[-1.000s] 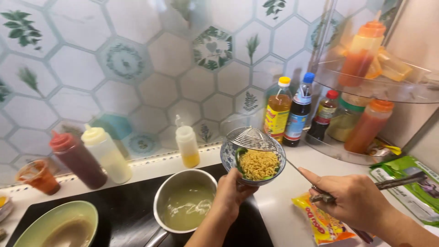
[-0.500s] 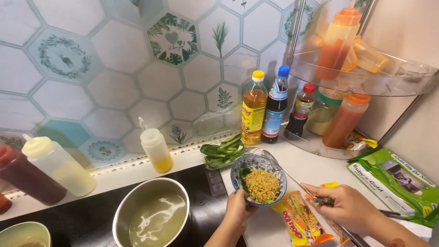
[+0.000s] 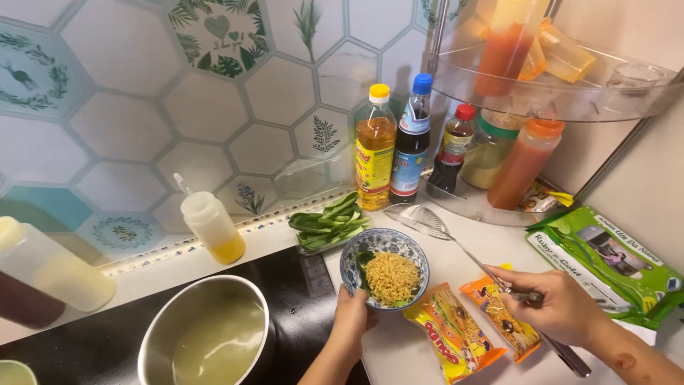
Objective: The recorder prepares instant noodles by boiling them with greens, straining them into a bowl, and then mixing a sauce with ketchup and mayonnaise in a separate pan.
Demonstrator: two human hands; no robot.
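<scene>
While the left hand [image 3: 354, 311] grips the blue patterned bowl [image 3: 385, 267] of noodles on the counter [image 3: 399, 349], the right hand [image 3: 563, 306] clasps a metal skimmer [image 3: 456, 246].

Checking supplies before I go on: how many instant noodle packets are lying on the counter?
2. Both lie side by side right of the bowl: a yellow-red packet and an orange packet partly under the right hand. Others may be out of frame.
</scene>
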